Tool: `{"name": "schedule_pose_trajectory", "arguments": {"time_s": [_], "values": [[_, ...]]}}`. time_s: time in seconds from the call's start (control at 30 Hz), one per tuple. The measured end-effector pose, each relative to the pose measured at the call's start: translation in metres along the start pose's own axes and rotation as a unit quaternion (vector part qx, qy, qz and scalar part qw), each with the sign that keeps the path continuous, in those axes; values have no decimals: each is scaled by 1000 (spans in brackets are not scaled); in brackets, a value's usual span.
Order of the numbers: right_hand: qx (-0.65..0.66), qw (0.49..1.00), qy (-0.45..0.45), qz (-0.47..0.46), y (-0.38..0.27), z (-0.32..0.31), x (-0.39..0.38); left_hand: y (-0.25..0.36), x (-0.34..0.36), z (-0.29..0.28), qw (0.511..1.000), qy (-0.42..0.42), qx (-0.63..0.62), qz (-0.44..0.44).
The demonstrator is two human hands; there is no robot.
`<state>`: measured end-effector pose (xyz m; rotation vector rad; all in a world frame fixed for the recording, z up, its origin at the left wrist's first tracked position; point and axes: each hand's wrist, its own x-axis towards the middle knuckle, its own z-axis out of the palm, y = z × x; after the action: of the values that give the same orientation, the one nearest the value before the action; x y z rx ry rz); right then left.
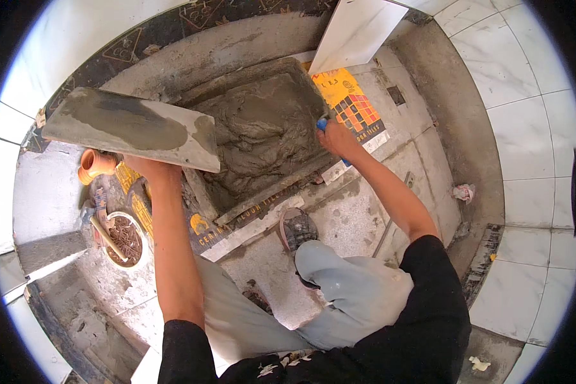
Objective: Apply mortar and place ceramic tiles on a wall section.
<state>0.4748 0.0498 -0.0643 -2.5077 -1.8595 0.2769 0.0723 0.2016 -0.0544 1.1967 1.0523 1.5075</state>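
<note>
Head view: a rectangular tile (197, 142) was held up, tilted, by the left hand (152, 168) over the left end of a trough (198, 192); the fingers were hidden beneath it, so their grasp could not be told. A wet grey patch (128, 125) was spread across much of the tile's upper face. By the right hand (339, 139), fingers clenched, a blue-handled tool (322, 123) was gripped at the trough's right edge; its blade was not made out. Grey mortar (262, 134), furrowed, was contained in the trough, which was set on yellow printed cardboard (355, 109). A white veined panel (357, 32) was stood at a slant behind. To the left, an orange pipe fitting (96, 164) was noted near a round tub (146, 237), across whose rim a wooden handle (109, 240) was laid.
</note>
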Motion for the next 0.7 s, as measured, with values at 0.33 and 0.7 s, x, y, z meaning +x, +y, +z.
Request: {"name": "schedule_pose_trajectory", "arguments": {"time_s": [0.33, 0.7], "values": [[197, 958, -137, 158, -7, 46, -20, 28, -2, -6, 954, 58, -295, 4], [13, 997, -54, -57, -89, -6, -37, 35, 1, 9, 922, 119, -363, -59]]}}
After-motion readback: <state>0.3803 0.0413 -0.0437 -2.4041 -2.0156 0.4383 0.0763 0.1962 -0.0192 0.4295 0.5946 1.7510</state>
